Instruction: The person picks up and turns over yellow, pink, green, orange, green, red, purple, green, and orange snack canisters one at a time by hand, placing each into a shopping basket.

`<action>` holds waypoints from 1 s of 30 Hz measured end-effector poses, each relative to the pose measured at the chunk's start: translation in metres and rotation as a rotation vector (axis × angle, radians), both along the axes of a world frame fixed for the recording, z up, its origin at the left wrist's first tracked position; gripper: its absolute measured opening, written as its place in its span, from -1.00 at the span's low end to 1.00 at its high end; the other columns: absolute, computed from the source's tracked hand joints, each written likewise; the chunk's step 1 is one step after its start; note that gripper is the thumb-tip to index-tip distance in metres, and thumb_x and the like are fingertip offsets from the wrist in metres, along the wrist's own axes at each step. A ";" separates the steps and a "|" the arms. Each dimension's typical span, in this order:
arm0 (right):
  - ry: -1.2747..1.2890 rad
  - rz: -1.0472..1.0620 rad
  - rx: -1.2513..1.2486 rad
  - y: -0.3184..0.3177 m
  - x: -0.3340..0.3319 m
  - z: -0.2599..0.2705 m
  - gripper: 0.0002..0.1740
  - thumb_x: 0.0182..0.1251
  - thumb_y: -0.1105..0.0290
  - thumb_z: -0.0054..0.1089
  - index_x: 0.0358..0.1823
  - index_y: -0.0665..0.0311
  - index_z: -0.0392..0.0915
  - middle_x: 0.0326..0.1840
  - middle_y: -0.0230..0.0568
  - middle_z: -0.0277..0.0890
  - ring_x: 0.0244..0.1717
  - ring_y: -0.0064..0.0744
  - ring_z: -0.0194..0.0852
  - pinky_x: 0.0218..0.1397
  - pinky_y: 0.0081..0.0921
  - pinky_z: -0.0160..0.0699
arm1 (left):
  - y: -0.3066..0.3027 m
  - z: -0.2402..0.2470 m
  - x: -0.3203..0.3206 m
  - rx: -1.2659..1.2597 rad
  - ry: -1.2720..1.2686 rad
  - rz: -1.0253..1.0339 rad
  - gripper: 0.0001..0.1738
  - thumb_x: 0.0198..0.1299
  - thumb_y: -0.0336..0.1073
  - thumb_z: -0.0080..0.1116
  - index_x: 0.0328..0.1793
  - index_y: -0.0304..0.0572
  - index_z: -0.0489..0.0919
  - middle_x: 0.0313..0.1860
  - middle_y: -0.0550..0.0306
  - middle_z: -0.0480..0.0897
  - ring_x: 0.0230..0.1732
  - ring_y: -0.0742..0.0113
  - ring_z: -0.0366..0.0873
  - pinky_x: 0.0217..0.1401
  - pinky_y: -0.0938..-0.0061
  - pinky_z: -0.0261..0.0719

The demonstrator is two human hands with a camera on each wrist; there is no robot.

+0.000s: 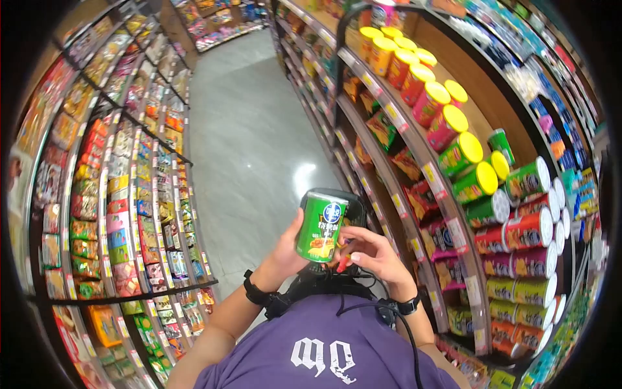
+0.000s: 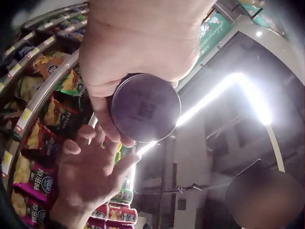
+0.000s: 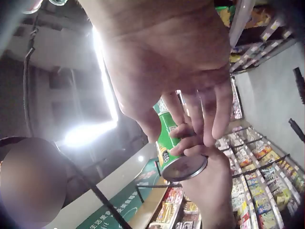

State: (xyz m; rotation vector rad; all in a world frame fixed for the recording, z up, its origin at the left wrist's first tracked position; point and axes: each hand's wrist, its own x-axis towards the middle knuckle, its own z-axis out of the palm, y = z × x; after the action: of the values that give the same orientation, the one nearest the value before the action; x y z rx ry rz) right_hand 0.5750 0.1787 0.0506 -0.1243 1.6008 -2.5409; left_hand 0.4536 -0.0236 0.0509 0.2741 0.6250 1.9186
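My left hand (image 1: 289, 245) grips a green canister of potato chips (image 1: 313, 223) in front of the chest, its printed label facing up toward the head camera. In the left wrist view the canister's round metal end (image 2: 147, 109) shows, with fingers wrapped around the side. The right hand (image 1: 382, 258) hovers just right of the canister, fingers loosely bent and spread, holding nothing. The right wrist view has the right palm (image 3: 176, 62) in the foreground, its fingertips overlapping the green canister (image 3: 167, 136) and the left hand behind.
On the right, a shelf (image 1: 453, 223) bears yellow-lidded canisters (image 1: 447, 126) and stacked canisters lying on their sides (image 1: 518, 233). Bagged chips (image 1: 418, 194) fill the shelves below. Packaged snacks (image 1: 84, 227) line the left side. A grey aisle floor (image 1: 240, 142) runs between.
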 end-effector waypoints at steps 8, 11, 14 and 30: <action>-0.083 -0.112 -0.050 -0.009 -0.030 0.003 -0.47 0.50 0.45 0.19 0.45 0.33 0.41 0.37 -0.14 0.51 0.13 -0.42 0.62 -0.01 -0.50 0.71 | -0.002 0.008 0.018 -0.028 0.123 0.277 -0.15 0.60 0.32 -0.50 0.58 -0.27 0.31 0.42 -0.07 0.53 0.41 0.06 0.51 0.50 0.14 0.45; -0.071 -0.092 -0.054 -0.012 -0.039 0.009 -0.40 0.50 0.45 0.17 0.52 0.37 0.32 0.46 -0.10 0.41 0.31 -0.35 0.52 0.18 -0.42 0.68 | 0.002 0.010 0.023 -0.113 0.148 0.444 -0.29 0.65 0.17 -0.38 0.64 -0.22 0.20 0.51 -0.06 0.43 0.50 0.10 0.42 0.56 0.17 0.37; 0.018 -0.039 -0.021 -0.008 -0.048 0.007 -0.31 0.48 0.49 0.19 0.59 0.41 0.20 0.51 -0.06 0.34 0.44 -0.29 0.40 0.40 -0.34 0.52 | 0.004 0.022 0.032 -0.392 0.423 0.553 -0.24 0.58 -0.30 0.00 0.74 -0.16 -0.10 0.59 0.03 0.27 0.57 0.24 0.29 0.62 0.25 0.26; 0.016 -0.052 0.262 -0.013 -0.064 -0.008 -0.11 0.10 0.61 0.54 0.49 0.40 0.27 0.31 -0.15 0.51 0.30 -0.32 0.51 0.40 -0.35 0.49 | 0.002 0.003 -0.003 -0.560 0.769 0.414 0.02 0.13 -0.30 0.57 0.64 -0.22 0.17 0.39 0.06 0.48 0.35 0.25 0.48 0.33 0.32 0.57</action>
State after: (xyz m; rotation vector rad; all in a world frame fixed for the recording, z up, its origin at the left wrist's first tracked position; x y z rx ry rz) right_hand 0.5113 0.1656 0.0431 -0.0769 1.9482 -2.3431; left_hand 0.4502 -0.0214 0.0543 0.5557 1.8059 1.8912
